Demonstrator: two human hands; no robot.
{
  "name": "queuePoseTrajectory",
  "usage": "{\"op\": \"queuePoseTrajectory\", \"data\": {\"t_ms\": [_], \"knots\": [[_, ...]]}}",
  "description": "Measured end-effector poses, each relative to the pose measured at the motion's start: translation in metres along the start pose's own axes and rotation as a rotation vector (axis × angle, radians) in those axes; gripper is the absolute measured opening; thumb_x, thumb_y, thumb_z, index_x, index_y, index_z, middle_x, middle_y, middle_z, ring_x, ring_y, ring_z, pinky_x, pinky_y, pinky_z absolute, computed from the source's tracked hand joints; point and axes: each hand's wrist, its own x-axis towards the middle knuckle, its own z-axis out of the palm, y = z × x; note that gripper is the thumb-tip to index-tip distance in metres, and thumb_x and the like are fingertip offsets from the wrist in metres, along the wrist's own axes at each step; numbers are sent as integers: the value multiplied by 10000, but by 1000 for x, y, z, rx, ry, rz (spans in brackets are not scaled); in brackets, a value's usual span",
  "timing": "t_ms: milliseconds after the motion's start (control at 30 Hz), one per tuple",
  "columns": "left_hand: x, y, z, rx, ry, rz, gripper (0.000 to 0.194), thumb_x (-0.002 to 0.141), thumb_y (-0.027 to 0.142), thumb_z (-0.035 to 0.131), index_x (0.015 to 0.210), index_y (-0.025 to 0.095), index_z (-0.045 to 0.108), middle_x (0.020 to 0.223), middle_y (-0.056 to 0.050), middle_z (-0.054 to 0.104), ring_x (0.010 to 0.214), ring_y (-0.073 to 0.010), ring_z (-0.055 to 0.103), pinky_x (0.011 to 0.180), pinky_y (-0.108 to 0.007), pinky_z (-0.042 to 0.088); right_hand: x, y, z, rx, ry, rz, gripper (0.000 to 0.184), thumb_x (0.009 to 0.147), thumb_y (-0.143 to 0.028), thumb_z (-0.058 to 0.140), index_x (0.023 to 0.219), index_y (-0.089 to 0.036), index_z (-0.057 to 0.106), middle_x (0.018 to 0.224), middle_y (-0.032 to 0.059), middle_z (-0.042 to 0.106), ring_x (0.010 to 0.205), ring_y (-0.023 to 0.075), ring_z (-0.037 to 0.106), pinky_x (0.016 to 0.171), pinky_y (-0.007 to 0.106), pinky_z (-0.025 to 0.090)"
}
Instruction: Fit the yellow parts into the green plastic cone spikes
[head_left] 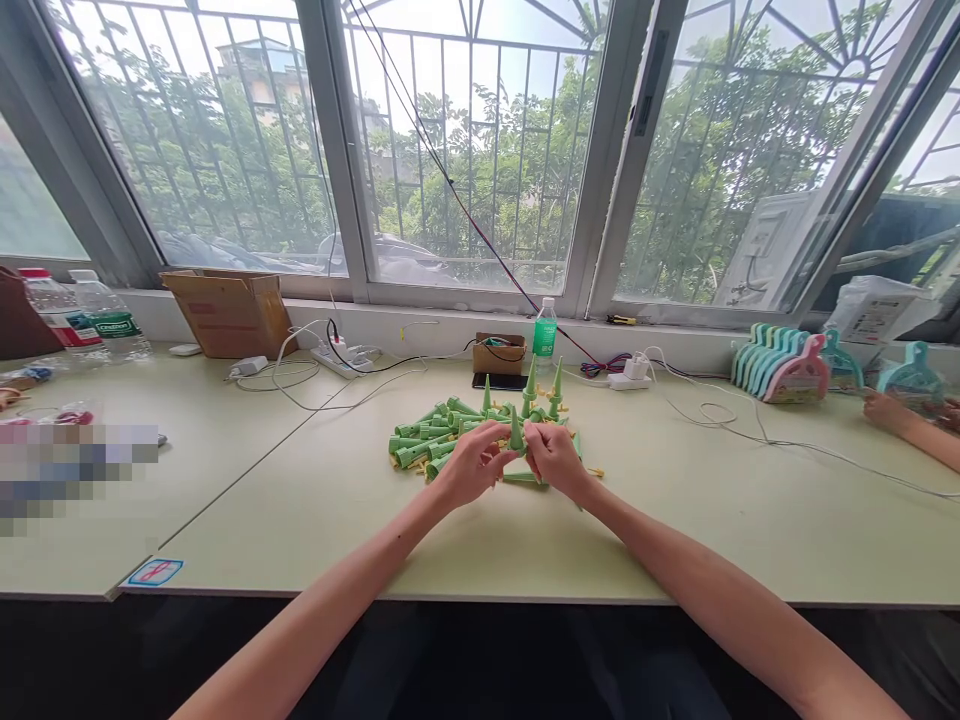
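Note:
My left hand [478, 462] grips a green plastic watering spike [516, 432], its cone pointing upward. Closed in a pinch, my right hand [553, 460] meets the spike's right side; whatever small part is between its fingertips is hidden. Behind and to the left of my hands lies a pile of green spike tubes [420, 440], with small yellow valves [596, 472] among and beside them. Beyond my right hand, two spikes [531, 385] with yellow valves stand upright, and another cone [487, 393] stands a little to their left.
Behind the pile are a small cardboard box [499, 355], a dark phone [499, 381] and a green-labelled bottle [545, 335]. Cables and a power strip [346, 357] run along the back. Right, another person's hand [892, 412] is near colourful dustpan-like items [787, 365]. A larger carton [229, 312] stands left.

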Motion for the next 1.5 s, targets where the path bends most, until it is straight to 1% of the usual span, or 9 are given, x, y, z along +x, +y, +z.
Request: {"op": "queuePoseTrajectory", "data": {"t_ms": [100,300,467,567,800,1000,1300,1400,1500], "knots": [[0,-2,0,-7,4,14,295,875,444,550,974,171,600,927,-40,504,530,-63,550,413,-187,496,-1,2,2,36,-12,27,559,967,-452,332,465,-208,365,329,-25,423,307,89,368,431,241,340],[2,1,2,-90,37,-35,301,858,435,572,804,140,600,837,-28,517,519,-79,572,396,-190,492,0,7,4,-36,30,-7,503,945,-461,354,514,-206,318,423,-42,324,414,87,294,451,252,252],[2,1,3,-145,23,-78,273,853,394,590,738,147,584,591,13,519,472,-97,556,416,-201,483,1,6,1,-51,5,-64,458,944,-451,348,565,-206,272,510,-44,257,490,94,241,479,261,212],[3,3,2,-203,-7,-104,280,847,386,606,709,147,560,524,17,536,444,-97,540,423,-206,466,1,5,-1,-57,-19,-86,448,951,-447,341,583,-207,260,525,-47,241,502,95,227,485,261,203],[5,9,-5,-468,-149,-172,283,834,399,636,769,138,548,586,-6,588,504,-123,585,483,-240,479,-1,5,-6,-92,-78,-209,403,978,-413,336,638,-203,283,551,-54,251,512,95,226,497,252,210],[6,8,-4,-412,-110,-132,305,831,392,633,701,145,511,565,1,577,485,-109,563,489,-234,459,0,7,-5,-105,-72,-210,402,981,-427,328,648,-206,288,560,-49,265,520,102,234,499,252,219],[4,4,2,-95,25,-93,275,842,402,597,722,158,556,539,23,531,466,-85,500,479,-213,459,1,5,-1,-68,-46,-89,461,955,-507,322,608,-206,291,553,-41,259,521,105,242,500,264,218],[5,7,1,-134,-2,-102,286,838,402,601,705,154,550,535,17,544,463,-92,513,482,-223,462,1,4,-2,-60,-53,-86,454,956,-494,327,608,-206,277,555,-43,249,522,103,234,500,263,213],[6,10,-1,-283,-70,-127,331,824,419,622,669,158,490,535,8,559,464,-102,535,472,-231,454,0,2,-4,-81,-63,-106,449,960,-490,320,616,-206,273,555,-46,244,519,101,231,497,260,208]]}}
